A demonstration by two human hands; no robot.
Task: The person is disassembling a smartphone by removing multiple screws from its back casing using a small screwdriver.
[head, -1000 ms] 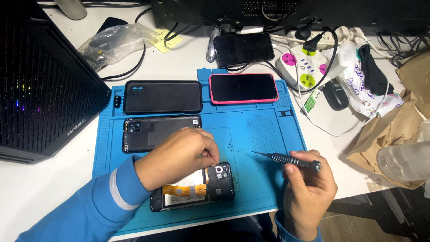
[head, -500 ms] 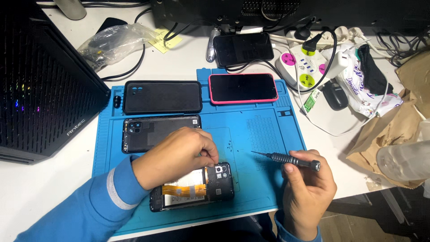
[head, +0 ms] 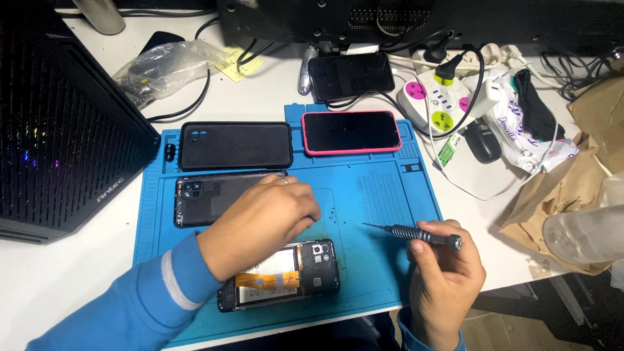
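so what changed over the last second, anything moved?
Almost nothing. The left hand has shifted a little up the blue mat, fingers just above the opened phone. The right hand holds the screwdriver as before, tip off the phone. The phones and back cover on the mat lie unchanged.

Left hand (head: 263, 221) flat, right hand (head: 442, 276) fisted.

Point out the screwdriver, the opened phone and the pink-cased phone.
Screwdriver (head: 416, 234): head view, on the dark knurled shaft just ahead of the right hand.
Opened phone (head: 317, 263): head view, on the exposed board near the camera end.
Pink-cased phone (head: 351, 132): head view, middle of its dark screen.
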